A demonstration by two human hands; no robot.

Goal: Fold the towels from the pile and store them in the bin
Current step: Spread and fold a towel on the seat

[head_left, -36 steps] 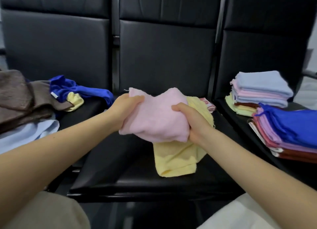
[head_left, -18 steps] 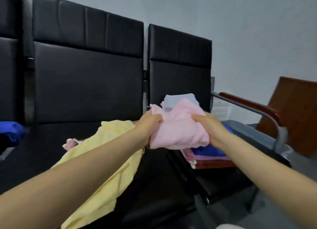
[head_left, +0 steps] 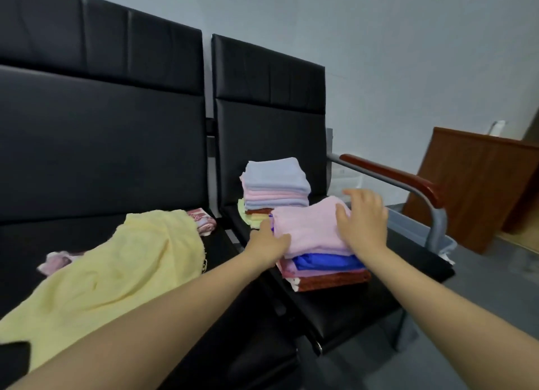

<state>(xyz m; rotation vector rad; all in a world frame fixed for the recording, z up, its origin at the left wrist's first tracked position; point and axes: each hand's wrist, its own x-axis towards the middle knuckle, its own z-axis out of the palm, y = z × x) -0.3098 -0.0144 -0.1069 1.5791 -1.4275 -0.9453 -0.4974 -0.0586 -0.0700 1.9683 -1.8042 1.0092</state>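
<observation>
A folded pink towel (head_left: 306,229) lies on top of a short stack of folded towels (head_left: 329,274) on the right black seat. My right hand (head_left: 361,223) rests flat on its right part, fingers spread. My left hand (head_left: 267,243) touches its left edge, fingers tucked against the cloth. Behind it stands a taller stack of folded towels (head_left: 275,185), pale blue on top. An unfolded yellow towel (head_left: 116,270) sprawls over the middle seat. A clear plastic bin (head_left: 414,229) shows beyond the armrest, mostly hidden.
A metal armrest with a red-brown wooden pad (head_left: 390,176) fences the right side of the seat. Small pink patterned cloths (head_left: 202,221) peek out around the yellow towel. A brown wooden cabinet (head_left: 472,191) stands at the far right against the grey wall.
Both hands carried the pink towel to the right and set it down on the short stack. The grip has loosened and the view swung right.
</observation>
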